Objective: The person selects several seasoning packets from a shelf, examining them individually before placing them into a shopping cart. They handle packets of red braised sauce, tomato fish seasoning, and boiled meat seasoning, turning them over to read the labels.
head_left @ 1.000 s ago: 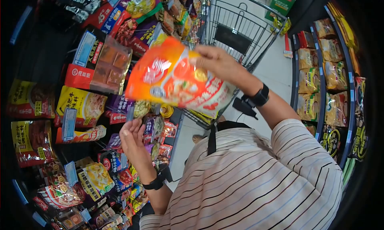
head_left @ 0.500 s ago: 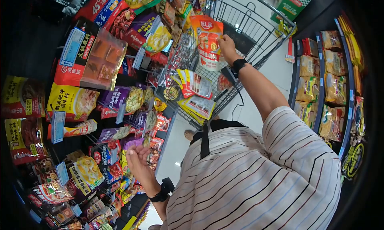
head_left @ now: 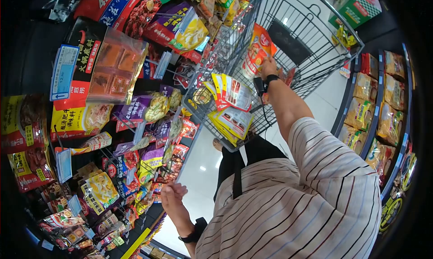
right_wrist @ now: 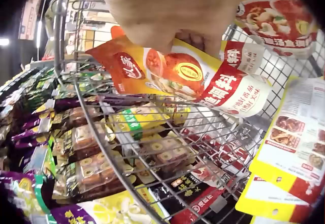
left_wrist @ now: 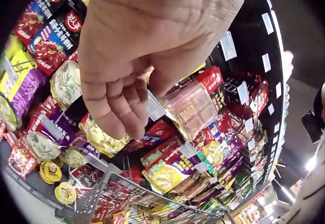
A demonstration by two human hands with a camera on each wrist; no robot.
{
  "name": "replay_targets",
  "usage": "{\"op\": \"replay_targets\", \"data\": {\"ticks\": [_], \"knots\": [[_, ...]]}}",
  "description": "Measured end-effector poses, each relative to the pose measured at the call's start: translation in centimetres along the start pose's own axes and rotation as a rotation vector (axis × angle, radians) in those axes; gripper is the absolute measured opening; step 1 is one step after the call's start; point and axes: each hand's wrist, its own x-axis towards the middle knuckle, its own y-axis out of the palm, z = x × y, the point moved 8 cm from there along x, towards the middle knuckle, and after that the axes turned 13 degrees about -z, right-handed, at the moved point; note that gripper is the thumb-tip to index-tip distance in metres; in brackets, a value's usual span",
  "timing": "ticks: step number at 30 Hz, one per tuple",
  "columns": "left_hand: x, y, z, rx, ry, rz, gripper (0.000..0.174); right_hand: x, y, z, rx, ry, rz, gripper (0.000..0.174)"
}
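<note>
In the head view my right hand [head_left: 269,66] grips an orange and white seasoning pouch [head_left: 258,46] inside the wire shopping cart [head_left: 288,41]. The right wrist view has the pouch [right_wrist: 175,74] tilted, its upper edge under the curled fingers. Another pouch [right_wrist: 277,20] with a food picture lies at the cart's far side there. Yellow-edged packets [head_left: 235,94] rest on the cart's bottom near my body. My left hand [head_left: 175,205] hangs beside the shelf, fingers loosely curled and holding nothing; in the left wrist view the same hand [left_wrist: 137,56] covers part of the shelf goods.
Shelves at the left carry many seasoning bags, among them a hot pot base pack [head_left: 115,67], with price tags [head_left: 65,72] sticking out. Bagged noodle-like goods [head_left: 361,110] fill a rack at the right. A green box [head_left: 356,9] stands beyond the cart.
My right hand has carried the pouch from in front of the shelf over and down into the cart. The left hand has moved lower, away from the shelf bags. The view has shifted along the aisle.
</note>
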Motion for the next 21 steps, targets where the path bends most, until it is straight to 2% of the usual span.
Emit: {"op": "replay_targets", "data": {"ticks": [1,2,4,8,11,12,13,15,17,21], "knots": [[-0.3,0.0,0.3,0.006,-0.023,-0.01,0.03,-1.1,-0.3,-0.2,0.1,0.056,0.025,0.032],[-0.6,0.0,0.6,0.01,-0.044,-0.021,0.03,-2.0,-1.8,-0.4,-0.198,0.059,0.014,0.034],[-0.6,0.0,1.1,0.011,-0.073,-0.025,0.03,-0.1,-2.9,-6.6,-0.286,0.061,-0.016,0.031],[-0.6,-0.3,1.7,0.025,-0.1,-0.012,0.029,-0.4,-5.8,-11.2,-0.46,0.275,0.051,0.028],[-0.5,0.6,1.7,0.027,-0.105,0.011,0.029,-4.1,-6.2,-8.8,-0.339,0.452,0.126,0.03],[-0.5,0.7,1.6,0.03,-0.103,0.019,0.029,-6.8,-7.0,-4.7,-0.335,0.425,0.076,0.032],[-0.5,0.9,1.4,0.033,-0.099,0.034,0.029,-5.6,-6.9,-5.2,-0.409,0.309,0.113,0.033],[-0.5,1.3,1.1,0.027,-0.083,0.047,0.031,-1.7,-6.5,-9.8,-0.548,0.064,0.201,0.034],[-0.3,1.6,1.3,0.055,-0.08,0.09,0.032,2.4,-5.5,-14.4,-0.504,-0.092,0.301,0.028],[0.5,0.8,1.1,0.039,-0.085,0.176,0.035,-7.1,-7.5,-5.2,-0.442,0.433,0.457,0.023]]}}
